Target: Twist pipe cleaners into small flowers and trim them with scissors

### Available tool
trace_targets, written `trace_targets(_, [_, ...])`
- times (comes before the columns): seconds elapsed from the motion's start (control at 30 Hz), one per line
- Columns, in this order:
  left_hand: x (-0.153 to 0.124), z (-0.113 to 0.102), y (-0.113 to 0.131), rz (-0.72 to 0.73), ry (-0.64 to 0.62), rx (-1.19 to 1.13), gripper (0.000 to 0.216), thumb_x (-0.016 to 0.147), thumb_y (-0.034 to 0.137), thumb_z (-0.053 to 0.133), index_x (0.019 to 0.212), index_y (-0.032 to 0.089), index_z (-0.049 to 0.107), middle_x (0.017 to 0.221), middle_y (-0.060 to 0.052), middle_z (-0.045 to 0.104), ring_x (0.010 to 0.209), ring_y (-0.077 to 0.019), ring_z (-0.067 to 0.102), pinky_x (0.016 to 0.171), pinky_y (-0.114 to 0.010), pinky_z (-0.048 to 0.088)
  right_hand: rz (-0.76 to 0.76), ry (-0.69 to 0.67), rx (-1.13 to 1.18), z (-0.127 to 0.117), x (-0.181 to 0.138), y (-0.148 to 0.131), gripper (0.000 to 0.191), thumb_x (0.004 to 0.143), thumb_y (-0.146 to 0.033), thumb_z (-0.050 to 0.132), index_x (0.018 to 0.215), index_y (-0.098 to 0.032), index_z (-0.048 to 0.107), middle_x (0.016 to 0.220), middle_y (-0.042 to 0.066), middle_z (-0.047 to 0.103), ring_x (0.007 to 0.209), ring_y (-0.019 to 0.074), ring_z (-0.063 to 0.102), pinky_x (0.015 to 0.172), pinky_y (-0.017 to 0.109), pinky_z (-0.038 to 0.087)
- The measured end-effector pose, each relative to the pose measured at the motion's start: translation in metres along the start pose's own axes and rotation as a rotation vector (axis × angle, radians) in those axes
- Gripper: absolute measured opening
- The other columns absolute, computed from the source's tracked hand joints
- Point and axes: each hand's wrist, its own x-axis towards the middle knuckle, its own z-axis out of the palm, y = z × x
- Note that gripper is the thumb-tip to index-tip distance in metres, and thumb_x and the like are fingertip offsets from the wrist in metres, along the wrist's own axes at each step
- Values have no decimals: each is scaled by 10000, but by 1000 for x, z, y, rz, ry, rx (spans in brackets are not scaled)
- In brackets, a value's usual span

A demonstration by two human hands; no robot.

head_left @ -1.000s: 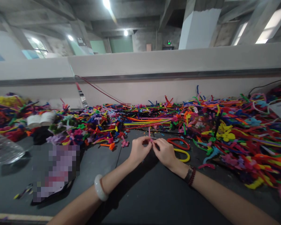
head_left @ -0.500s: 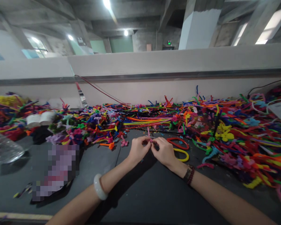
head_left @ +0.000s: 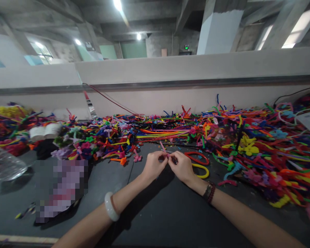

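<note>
Workshop bench [head_left: 170,224] | pink chenille stem [head_left: 162,146] at twelve o'clock, light, soft, bendable, best pinched near its end | left hand [head_left: 153,166], right hand [head_left: 181,168]: both grips closed on it at the fingertips

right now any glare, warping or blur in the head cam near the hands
Head view: the ceiling light glares at top, the metal wall rail bends from wide-angle distortion, a pixelated patch left of the left hand hides something, while that hand and the right hand look fairly sharp.
</note>
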Motion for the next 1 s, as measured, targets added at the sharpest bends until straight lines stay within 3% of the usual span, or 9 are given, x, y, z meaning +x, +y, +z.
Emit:
trace_targets(0.43, [-1, -3, -2, -18, -10, 3, 173, 681, 118, 475, 725, 147, 641, 694, -30, 659, 603, -117, 585, 603, -215, 462, -58, -72, 114, 0, 1, 5, 128, 776, -157, 423, 720, -170, 537, 701, 42, 564, 662, 148, 526, 603, 248, 418])
trace_targets(0.67, [2, -17, -12, -54, -234, -64, 186, 691, 164, 484, 748, 145, 660, 685, -26, 662, 609, -128, 582, 566, -210, 451, -120, -171, 260, -5, 0, 8, 141, 790, -161, 426, 717, -167, 547, 726, 42, 576, 710, 148, 537, 650, 267, 431])
trace_targets(0.83, [7, -22, -18, -170, -395, -322, 186, 685, 234, 534, 766, 122, 658, 708, -46, 667, 644, -143, 603, 614, -237, 478, -77, -247, 428, -9, 4, 8, 147, 788, -185, 451, 695, -167, 562, 721, 25, 594, 694, 130, 550, 659, 251, 436])
trace_targets(1.0, [9, -15, -15, -326, -225, -519, 196, 647, 252, 588, 764, 109, 654, 703, -48, 671, 636, -143, 610, 637, -252, 495, 111, -235, 512, -8, 6, 10, 148, 780, -229, 459, 760, -154, 586, 692, 24, 594, 548, 112, 532, 526, 228, 443])
